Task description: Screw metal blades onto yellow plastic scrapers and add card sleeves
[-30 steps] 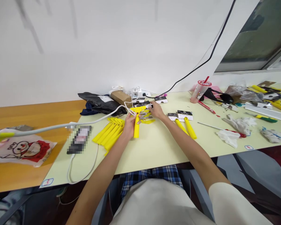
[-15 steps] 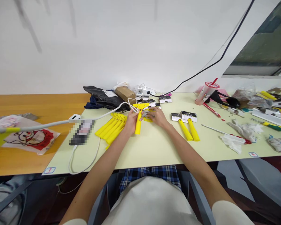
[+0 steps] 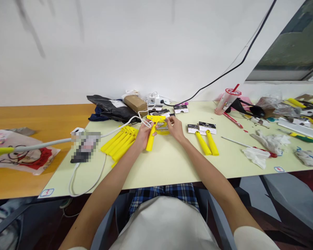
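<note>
My left hand (image 3: 143, 136) is wrapped round a yellow T-shaped scraper (image 3: 151, 139), its wide head up and its handle slanting down toward me. The fingers of my right hand (image 3: 176, 129) are pinched together at the right end of the scraper's head; what is between them, if anything, is too small to tell. Just behind the scraper lie yellow and metallic parts (image 3: 162, 130), partly hidden. Left of my left hand, several yellow scraper handles (image 3: 120, 140) lie side by side. To the right are two yellow handles (image 3: 203, 143) with black-and-white cards (image 3: 208, 128) at their tops.
A white cable (image 3: 114, 131) crosses the left side near a pixelated dark object (image 3: 86, 147). At the back are a black bag (image 3: 111, 108), a brown box (image 3: 135, 104) and a power strip (image 3: 156, 100). On the right stand a drink cup (image 3: 225, 102), a screwdriver (image 3: 240, 143) and crumpled tissues (image 3: 257, 158).
My right hand has come from the parts behind the scraper to the right end of its head. The scraper is tilted more, its handle's lower end shifted left. The view has shifted slightly.
</note>
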Demonstrator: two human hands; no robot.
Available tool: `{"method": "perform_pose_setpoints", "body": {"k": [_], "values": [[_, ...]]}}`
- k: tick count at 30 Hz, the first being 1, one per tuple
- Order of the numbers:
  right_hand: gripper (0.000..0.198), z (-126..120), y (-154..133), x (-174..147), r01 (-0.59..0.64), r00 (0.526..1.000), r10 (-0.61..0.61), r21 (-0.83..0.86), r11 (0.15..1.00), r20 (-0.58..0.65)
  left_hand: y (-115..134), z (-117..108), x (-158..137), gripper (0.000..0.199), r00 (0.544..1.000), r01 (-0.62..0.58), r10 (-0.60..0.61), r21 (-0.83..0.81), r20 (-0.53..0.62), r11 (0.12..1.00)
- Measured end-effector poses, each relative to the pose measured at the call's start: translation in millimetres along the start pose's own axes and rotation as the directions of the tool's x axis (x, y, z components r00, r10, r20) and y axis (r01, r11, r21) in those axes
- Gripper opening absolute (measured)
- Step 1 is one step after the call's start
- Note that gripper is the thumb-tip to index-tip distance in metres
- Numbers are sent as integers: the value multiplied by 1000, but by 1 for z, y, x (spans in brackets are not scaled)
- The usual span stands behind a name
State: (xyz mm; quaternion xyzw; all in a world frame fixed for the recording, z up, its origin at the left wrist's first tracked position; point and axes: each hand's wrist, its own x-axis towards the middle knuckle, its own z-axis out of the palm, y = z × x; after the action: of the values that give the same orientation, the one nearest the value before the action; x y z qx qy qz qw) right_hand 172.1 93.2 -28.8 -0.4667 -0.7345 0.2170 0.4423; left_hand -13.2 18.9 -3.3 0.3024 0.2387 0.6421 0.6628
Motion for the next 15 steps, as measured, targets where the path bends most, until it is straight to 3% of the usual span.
{"method": "perform_pose_setpoints", "body": {"k": [3,6,15], "values": [[32,-6,3,3,-118,988,134,183,976,-78,-1,1,-1,43,999,26,-26,6,19,1000],[36,-12,4,6,-178,974,216,354,918,-70,-3,1,-2,44,999,43,-43,22,25,999],[33,-18,-8,6,-219,958,284,568,793,-26,-7,2,-3,44,998,48,-50,63,23,997]]}}
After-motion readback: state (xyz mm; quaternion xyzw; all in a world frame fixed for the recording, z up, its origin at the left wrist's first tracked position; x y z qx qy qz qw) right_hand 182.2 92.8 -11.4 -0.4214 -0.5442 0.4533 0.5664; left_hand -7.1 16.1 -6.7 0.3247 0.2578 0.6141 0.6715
